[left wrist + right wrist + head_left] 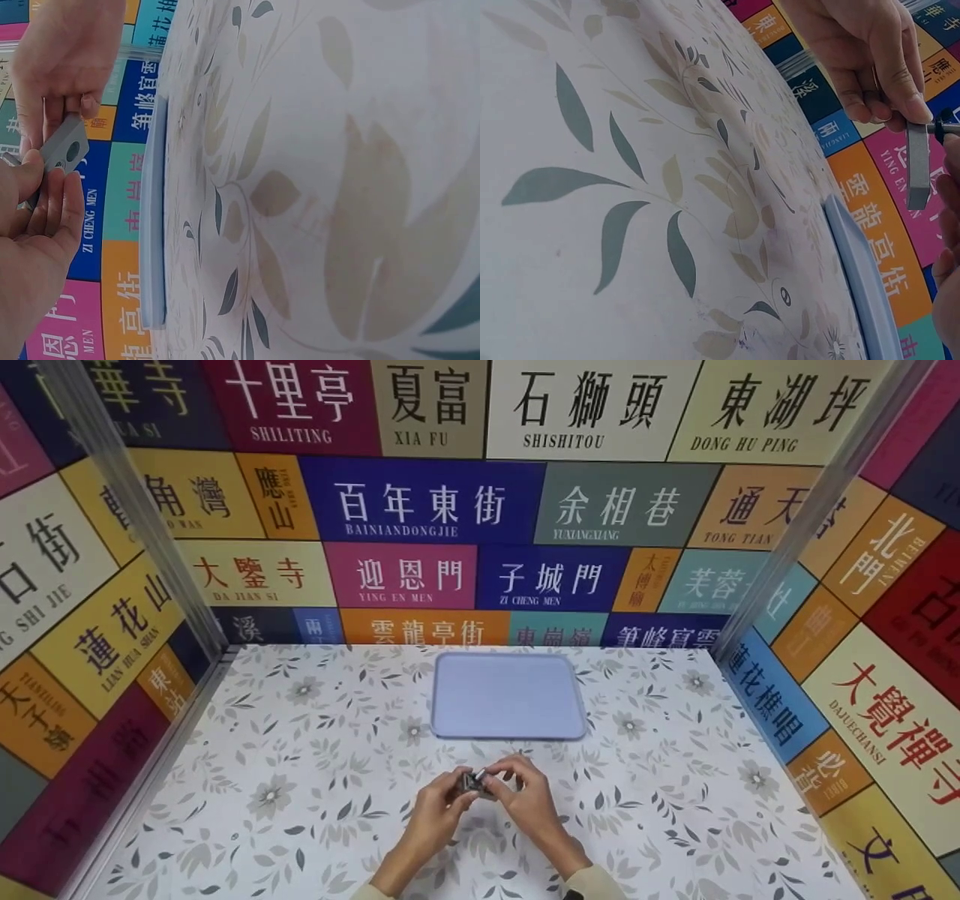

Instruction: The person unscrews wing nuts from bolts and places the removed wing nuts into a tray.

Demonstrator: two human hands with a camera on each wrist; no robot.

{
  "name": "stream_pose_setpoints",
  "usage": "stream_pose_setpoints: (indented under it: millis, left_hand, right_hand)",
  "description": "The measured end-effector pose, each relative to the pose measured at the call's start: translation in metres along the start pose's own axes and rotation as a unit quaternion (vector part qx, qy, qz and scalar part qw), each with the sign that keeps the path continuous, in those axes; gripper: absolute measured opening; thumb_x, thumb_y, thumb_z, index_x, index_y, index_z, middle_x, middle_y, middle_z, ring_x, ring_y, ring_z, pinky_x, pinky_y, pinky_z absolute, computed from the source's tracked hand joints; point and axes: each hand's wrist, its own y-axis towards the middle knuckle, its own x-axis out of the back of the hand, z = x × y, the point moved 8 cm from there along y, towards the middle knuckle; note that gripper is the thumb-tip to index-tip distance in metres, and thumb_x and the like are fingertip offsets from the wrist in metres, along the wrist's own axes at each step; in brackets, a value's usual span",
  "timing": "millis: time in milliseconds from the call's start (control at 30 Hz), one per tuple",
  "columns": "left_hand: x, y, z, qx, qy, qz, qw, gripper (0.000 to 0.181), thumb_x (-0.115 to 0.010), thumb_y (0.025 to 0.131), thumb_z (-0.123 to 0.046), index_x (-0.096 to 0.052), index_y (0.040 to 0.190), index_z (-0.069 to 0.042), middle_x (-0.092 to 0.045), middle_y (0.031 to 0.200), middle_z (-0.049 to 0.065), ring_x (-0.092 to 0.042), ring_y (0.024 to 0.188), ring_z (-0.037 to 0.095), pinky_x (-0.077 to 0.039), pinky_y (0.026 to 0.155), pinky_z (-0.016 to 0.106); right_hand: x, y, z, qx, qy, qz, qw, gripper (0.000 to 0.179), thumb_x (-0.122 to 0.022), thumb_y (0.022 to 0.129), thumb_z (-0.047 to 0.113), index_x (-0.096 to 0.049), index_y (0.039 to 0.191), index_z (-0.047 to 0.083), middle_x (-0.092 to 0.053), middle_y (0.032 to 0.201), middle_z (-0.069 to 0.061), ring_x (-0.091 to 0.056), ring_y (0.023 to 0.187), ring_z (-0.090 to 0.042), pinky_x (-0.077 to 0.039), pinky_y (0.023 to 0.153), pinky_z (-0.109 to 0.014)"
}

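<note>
Fingers and thumb of the left hand [433, 810] pinch a small, flat, grey, metal-looking block [918, 171] with a round hole through it, as we see most clearly in the left wrist view. Opposite, the right hand [529, 801] appears to pinch the thin silvery rod [933, 128] that stands out from the block's face beside a small black disc-like piece [943, 122], though the right wrist view cuts off much of that hold. We find the block held up between the two hands, below centre in the head frame and just nearer the person than the pale lavender, rounded rectangular tray [508, 697].

We judge the step in hand to be close finger work on the joined pieces; whether they are being fitted or loosened, we cannot tell. Such work calls for a steady left hold and small, careful motions of the right fingertips, with the rod kept square to the block.

Beneath lies a white tabletop [330, 776] printed with grey leaves and flowers. Around it we see walls of multicoloured rectangular sign panels [420, 502], with glossy translucent strips [802, 495] at the left and right corners. Cream sleeves [598, 885] enter at the bottom edge.
</note>
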Motion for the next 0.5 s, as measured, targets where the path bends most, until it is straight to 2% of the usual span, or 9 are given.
stream_pose_setpoints:
  millis: [100,200,300,500]
  left_hand:
    - [0.0007,-0.0004,0.0001,-0.001,0.005,-0.004,1.0000,0.033,-0.068,0.094,-0.012,-0.064,0.124,0.002,-0.064,0.092,0.010,-0.059,0.073,0.001,-0.056,0.067,0.019]
    - [0.0009,-0.0003,0.0004,-0.001,0.009,-0.007,0.9999,0.032,-0.068,0.094,-0.012,-0.065,0.123,0.002,-0.064,0.091,0.009,-0.059,0.073,0.001,-0.056,0.066,0.019]
    - [0.0009,-0.0003,0.0007,0.002,0.012,-0.008,0.9999,0.032,-0.068,0.094,-0.011,-0.065,0.123,0.001,-0.064,0.091,0.008,-0.058,0.072,0.000,-0.056,0.066,0.019]
    - [0.0013,-0.0007,0.0005,0.003,0.010,-0.006,0.9999,0.033,-0.068,0.094,-0.012,-0.065,0.124,0.002,-0.064,0.091,0.008,-0.058,0.072,0.000,-0.056,0.066,0.019]
  right_hand:
    - [0.0004,-0.0004,-0.0003,0.005,0.005,-0.011,0.9999,0.009,-0.077,0.081,-0.005,-0.073,0.087,0.000,-0.067,0.086,-0.016,-0.054,0.074,-0.025,-0.045,0.061,-0.036]
    - [0.0006,-0.0004,-0.0001,0.009,0.012,-0.018,0.9997,0.009,-0.077,0.080,-0.005,-0.072,0.086,-0.001,-0.067,0.085,-0.017,-0.052,0.072,-0.028,-0.045,0.061,-0.041]
    - [0.0006,-0.0003,0.0001,0.010,0.019,-0.019,0.9996,0.008,-0.078,0.080,-0.006,-0.071,0.084,-0.002,-0.065,0.083,-0.017,-0.051,0.072,-0.034,-0.044,0.061,-0.041]
    - [0.0003,0.0002,0.0030,0.023,0.019,-0.015,0.9995,0.008,-0.077,0.079,-0.008,-0.071,0.083,-0.003,-0.066,0.081,-0.017,-0.052,0.071,-0.033,-0.046,0.061,-0.042]
